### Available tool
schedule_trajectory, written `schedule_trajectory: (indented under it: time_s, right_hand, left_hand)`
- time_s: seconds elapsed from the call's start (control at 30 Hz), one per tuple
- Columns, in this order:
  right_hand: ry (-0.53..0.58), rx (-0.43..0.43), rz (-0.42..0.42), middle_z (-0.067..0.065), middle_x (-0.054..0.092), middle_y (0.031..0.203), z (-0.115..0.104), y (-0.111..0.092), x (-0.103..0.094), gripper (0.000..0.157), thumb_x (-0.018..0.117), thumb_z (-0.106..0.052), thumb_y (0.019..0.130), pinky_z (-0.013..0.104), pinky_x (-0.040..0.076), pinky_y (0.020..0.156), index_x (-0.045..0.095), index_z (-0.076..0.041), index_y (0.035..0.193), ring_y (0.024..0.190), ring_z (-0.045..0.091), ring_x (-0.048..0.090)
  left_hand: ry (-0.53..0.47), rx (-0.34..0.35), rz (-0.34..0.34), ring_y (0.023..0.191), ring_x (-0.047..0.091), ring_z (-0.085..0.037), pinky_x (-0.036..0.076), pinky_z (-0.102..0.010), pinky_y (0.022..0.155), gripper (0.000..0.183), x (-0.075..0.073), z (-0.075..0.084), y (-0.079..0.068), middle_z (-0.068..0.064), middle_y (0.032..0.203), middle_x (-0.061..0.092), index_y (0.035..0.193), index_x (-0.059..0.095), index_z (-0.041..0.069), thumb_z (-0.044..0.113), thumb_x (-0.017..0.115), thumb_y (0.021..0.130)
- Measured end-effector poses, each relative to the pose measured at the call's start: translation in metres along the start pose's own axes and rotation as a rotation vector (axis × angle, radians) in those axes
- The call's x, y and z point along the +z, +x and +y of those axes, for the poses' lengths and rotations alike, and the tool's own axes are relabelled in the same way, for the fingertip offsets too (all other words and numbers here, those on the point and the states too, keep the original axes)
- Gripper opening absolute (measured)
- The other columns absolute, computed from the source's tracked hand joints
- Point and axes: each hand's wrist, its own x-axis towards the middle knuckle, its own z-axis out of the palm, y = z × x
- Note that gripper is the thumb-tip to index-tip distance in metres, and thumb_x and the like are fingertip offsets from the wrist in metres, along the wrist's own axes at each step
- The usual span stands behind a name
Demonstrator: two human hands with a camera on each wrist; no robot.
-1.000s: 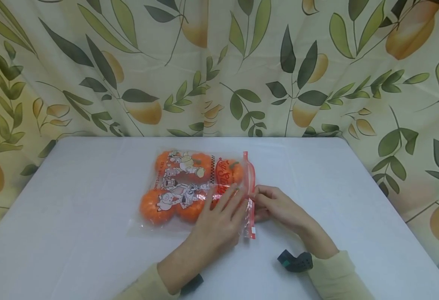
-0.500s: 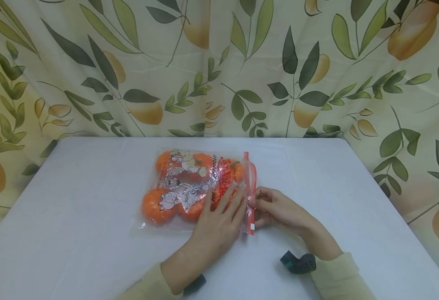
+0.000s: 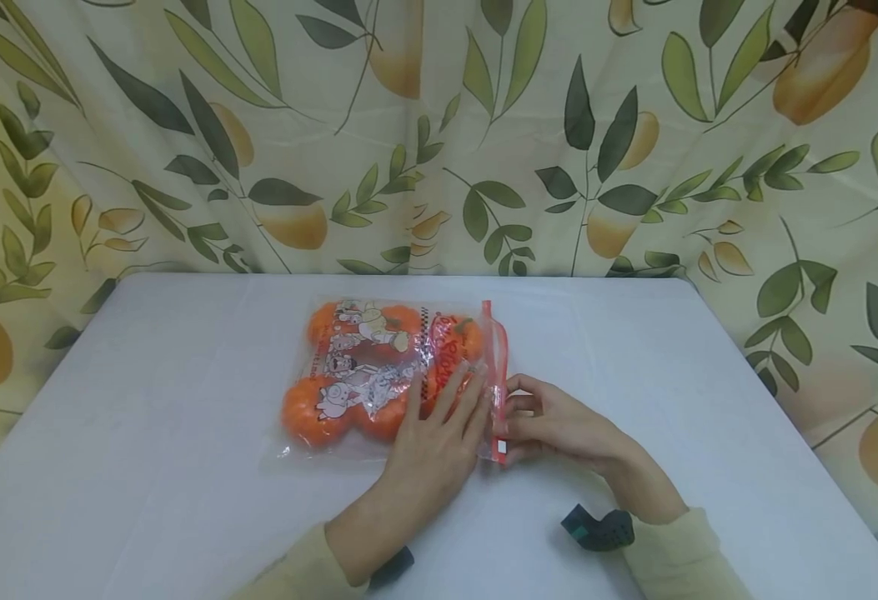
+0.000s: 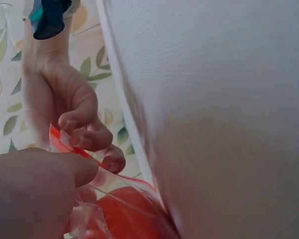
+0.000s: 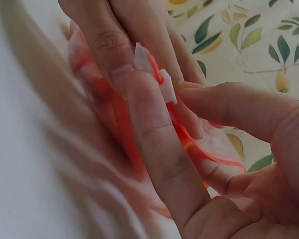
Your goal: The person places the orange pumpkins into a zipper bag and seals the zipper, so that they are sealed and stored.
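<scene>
A clear zip bag (image 3: 378,375) with red print and cartoon animals lies on the table, holding several orange pumpkins (image 3: 317,412). My left hand (image 3: 433,450) rests on its right part with fingers straight and spread. At the bag's red-edged opening, my right hand (image 3: 559,425) pinches the near end of the zip strip. In the right wrist view, the thumb and index finger of that hand are at the small white slider (image 5: 168,88) on the red strip. The left wrist view shows my left thumb (image 4: 82,169) close by the strip, facing the right hand's curled fingers.
The white table (image 3: 146,417) extends around the bag on all sides. A curtain (image 3: 439,167) printed with leaves and fruit hangs behind its far edge. Dark wrist devices (image 3: 598,527) sit under both forearms.
My right hand has slid along the red strip toward the near end, where the white slider is. The bag's opening has shifted slightly; my left hand stays on the bag.
</scene>
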Motion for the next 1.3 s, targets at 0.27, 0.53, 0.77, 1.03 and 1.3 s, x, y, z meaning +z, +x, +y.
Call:
schedule_trajectory:
  time_s: [0.27, 0.53, 0.77, 1.03, 1.3]
  right_hand:
    - [-0.033, -0.002, 0.021, 0.011, 0.064, 0.105, -0.0001, -0.0011, -0.0016, 0.045, 0.062, -0.009, 0.093, 0.031, 0.06, 0.081, 0.038, 0.0, 0.129, 0.089, 0.022, 0.067]
    - [-0.036, 0.001, 0.026, 0.011, 0.065, 0.105, -0.0006, 0.0, -0.0029, 0.054, 0.067, -0.014, 0.091, 0.03, 0.059, 0.083, 0.035, 0.002, 0.132, 0.092, 0.023, 0.068]
    - [0.005, -0.007, 0.02, 0.009, 0.064, 0.104, 0.0003, 0.0017, -0.0027, 0.053, 0.065, -0.011, 0.091, 0.028, 0.059, 0.081, 0.034, 0.003, 0.133, 0.091, 0.021, 0.067]
    - [0.073, -0.004, 0.007, 0.007, 0.064, 0.102, -0.0006, 0.0012, -0.0018, 0.055, 0.063, -0.009, 0.092, 0.028, 0.059, 0.083, 0.031, 0.002, 0.136, 0.091, 0.019, 0.067]
    - [0.135, -0.016, 0.027, 0.007, 0.065, 0.106, 0.0005, 0.0025, -0.0013, 0.06, 0.063, -0.005, 0.091, 0.026, 0.058, 0.081, 0.03, 0.001, 0.14, 0.091, 0.017, 0.066]
  left_hand:
    - [-0.065, 0.041, 0.158, 0.149, 0.029, -0.033, 0.031, -0.069, 0.111, 0.064, -0.0046, -0.0006, -0.0001, -0.004, 0.154, 0.045, 0.144, 0.053, 0.021, 0.038, 0.075, 0.087]
    - [-0.071, 0.093, 0.226, 0.144, 0.039, -0.029, 0.038, -0.066, 0.108, 0.046, -0.007, -0.0059, -0.002, 0.003, 0.14, 0.06, 0.127, 0.069, 0.027, 0.036, 0.08, 0.083]
    - [-0.081, 0.1, 0.21, 0.145, 0.039, -0.028, 0.039, -0.066, 0.108, 0.049, -0.0056, -0.007, -0.0021, 0.004, 0.138, 0.062, 0.13, 0.067, 0.025, 0.034, 0.08, 0.083]
    - [-0.107, 0.1, 0.188, 0.144, 0.041, -0.028, 0.038, -0.067, 0.108, 0.05, -0.0067, -0.0073, -0.0016, 0.005, 0.138, 0.063, 0.131, 0.066, 0.025, 0.035, 0.079, 0.084]
    - [-0.086, 0.123, 0.216, 0.142, 0.043, -0.031, 0.038, -0.069, 0.106, 0.048, -0.0046, -0.0066, -0.0015, 0.002, 0.138, 0.063, 0.13, 0.067, 0.024, 0.031, 0.079, 0.084]
